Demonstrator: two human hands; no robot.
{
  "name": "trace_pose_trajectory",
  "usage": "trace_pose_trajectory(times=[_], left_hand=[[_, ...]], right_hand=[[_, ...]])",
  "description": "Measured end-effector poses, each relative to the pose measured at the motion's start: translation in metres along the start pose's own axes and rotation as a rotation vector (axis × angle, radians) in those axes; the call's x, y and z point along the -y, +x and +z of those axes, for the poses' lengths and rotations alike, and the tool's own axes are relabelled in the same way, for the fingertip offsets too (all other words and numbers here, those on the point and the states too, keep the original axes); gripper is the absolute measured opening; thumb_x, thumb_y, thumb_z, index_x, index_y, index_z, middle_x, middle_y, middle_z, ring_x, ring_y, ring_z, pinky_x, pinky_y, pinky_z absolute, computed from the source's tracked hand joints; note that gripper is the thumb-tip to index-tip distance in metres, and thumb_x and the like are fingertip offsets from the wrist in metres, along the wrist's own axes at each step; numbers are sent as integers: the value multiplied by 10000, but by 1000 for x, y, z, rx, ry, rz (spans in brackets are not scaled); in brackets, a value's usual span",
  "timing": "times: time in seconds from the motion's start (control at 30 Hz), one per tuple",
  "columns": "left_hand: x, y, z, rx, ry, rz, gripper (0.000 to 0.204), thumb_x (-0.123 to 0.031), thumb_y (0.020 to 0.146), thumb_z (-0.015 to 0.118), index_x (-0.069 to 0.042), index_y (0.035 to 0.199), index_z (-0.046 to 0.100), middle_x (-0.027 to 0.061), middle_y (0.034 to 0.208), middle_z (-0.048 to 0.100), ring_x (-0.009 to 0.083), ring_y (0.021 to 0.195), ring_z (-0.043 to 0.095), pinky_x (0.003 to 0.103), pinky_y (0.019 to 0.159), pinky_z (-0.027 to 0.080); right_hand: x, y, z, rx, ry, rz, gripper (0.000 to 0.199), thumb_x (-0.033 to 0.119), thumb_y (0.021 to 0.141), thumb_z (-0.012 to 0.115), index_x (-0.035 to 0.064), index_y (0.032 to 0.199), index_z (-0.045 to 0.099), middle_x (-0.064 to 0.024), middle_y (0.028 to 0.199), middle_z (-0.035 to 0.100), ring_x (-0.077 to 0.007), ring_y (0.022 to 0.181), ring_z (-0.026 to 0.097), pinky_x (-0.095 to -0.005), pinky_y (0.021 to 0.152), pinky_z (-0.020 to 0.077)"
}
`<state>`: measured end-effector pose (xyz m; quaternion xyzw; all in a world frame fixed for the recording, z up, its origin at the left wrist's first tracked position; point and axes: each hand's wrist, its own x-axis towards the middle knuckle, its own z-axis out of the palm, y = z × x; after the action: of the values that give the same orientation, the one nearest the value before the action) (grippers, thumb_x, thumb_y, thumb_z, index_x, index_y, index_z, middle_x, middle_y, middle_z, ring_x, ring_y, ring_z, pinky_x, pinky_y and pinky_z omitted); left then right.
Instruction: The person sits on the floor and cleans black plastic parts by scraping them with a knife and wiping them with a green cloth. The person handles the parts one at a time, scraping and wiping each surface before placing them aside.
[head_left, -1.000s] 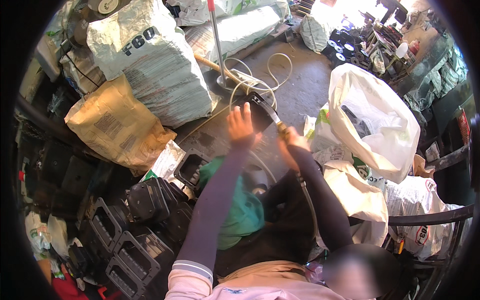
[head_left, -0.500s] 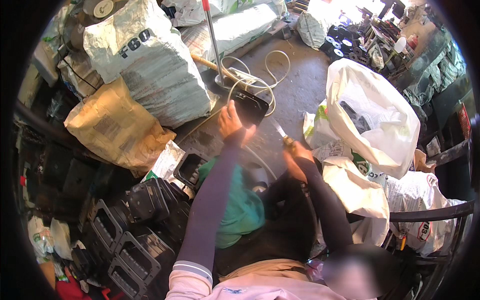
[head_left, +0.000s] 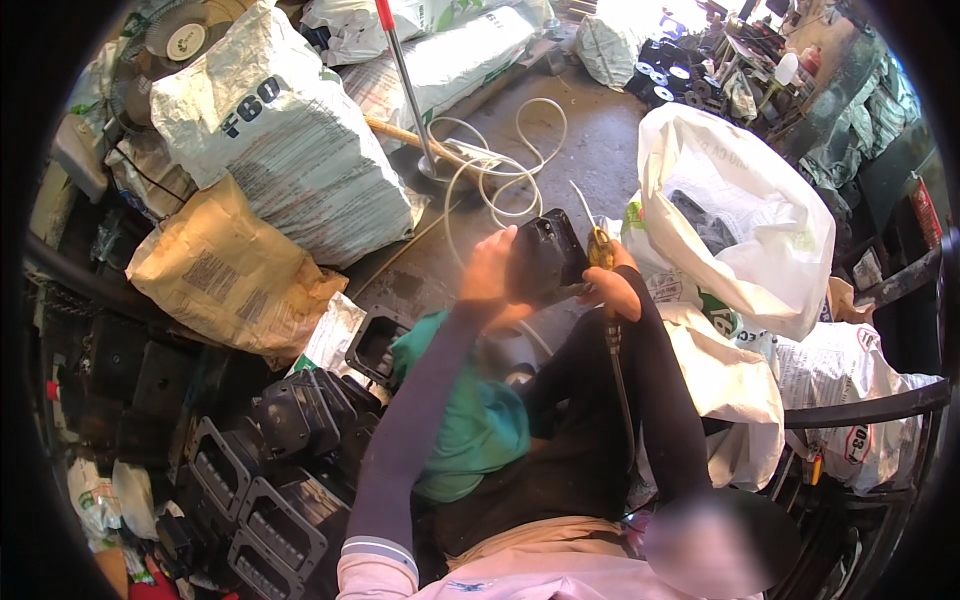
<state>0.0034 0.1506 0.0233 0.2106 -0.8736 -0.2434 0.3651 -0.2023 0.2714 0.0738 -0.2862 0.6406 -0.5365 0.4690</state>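
My left hand [head_left: 488, 270] grips a black plastic housing [head_left: 550, 248] by its left side, fingers closed along its edge. In my right hand [head_left: 615, 288] is a yellow tool [head_left: 600, 247] with a thin, pale, slightly curved tip pointing up and away. A dark hose or cord [head_left: 618, 375] hangs below that hand along my leg. The right fingers are close against the housing's right side; whether they touch it I cannot tell. More black housings [head_left: 290, 410] are piled at the lower left, and a green cloth [head_left: 460, 440] lies over my left leg.
An open white sack [head_left: 735, 220] with dark parts inside stands at right. Brown paper [head_left: 230, 265] and white sacks [head_left: 290, 140] crowd the left. A pale hose [head_left: 545, 150] coils on the floor beside a red-topped metal pole [head_left: 405, 85]. A dark bar [head_left: 865, 405] crosses at lower right.
The housing has come nearer and to the right, its face now tilted. My right hand has risen beside it, and the tool's tip has swung upward. The view has shifted slightly.
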Motion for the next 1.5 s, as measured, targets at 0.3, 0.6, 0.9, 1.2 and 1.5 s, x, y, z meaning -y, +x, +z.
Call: trace_pose_trajectory(times=[0.3, 0.6, 0.9, 1.2, 1.5], left_hand=[[8, -22, 16, 100, -962, -632, 1224, -375, 783, 821, 27, 1525, -66, 185, 1497, 367, 274, 1370, 387, 402, 1127, 343], [35, -12, 39, -156, -1232, -952, 1201, -254, 698, 841, 50, 1540, 41, 272, 1463, 377, 291, 1309, 457, 365, 1080, 380], [33, 17, 4, -335, -230, -682, 1274, -307, 654, 860, -67, 1569, 6, 311, 1532, 167, 436, 1426, 220, 483, 1177, 237], [24, 9, 13, -187, 331, -231, 1251, -335, 540, 844, -156, 1569, 156, 274, 1433, 292, 451, 1292, 339, 575, 1077, 279], [9, 7, 21, -68, 341, 176, 1243, -282, 456, 891, -181, 1530, 273, 206, 1434, 319, 418, 1271, 346, 538, 1019, 314]], right_hand=[[19, -29, 44, -222, -495, -192, 447, 36, 761, 609, 32, 1191, 488, -203, 969, 646, -274, 833, 678, -399, 664, 572], [12, -41, 71, -263, -659, -291, 338, 163, 846, 671, 61, 1149, 562, -201, 945, 689, -347, 888, 686, -422, 791, 531], [0, -104, 63, -74, -888, -127, 339, 235, 908, 649, 57, 1167, 522, -250, 845, 675, -421, 843, 680, -464, 740, 525], [36, -75, 54, -81, -1009, -100, 362, 281, 912, 623, 49, 1158, 495, -318, 933, 658, -510, 947, 624, -528, 795, 495], [26, -66, 31, -169, -898, -120, 358, 252, 915, 617, 46, 1189, 512, -289, 944, 661, -474, 915, 641, -527, 791, 497]])
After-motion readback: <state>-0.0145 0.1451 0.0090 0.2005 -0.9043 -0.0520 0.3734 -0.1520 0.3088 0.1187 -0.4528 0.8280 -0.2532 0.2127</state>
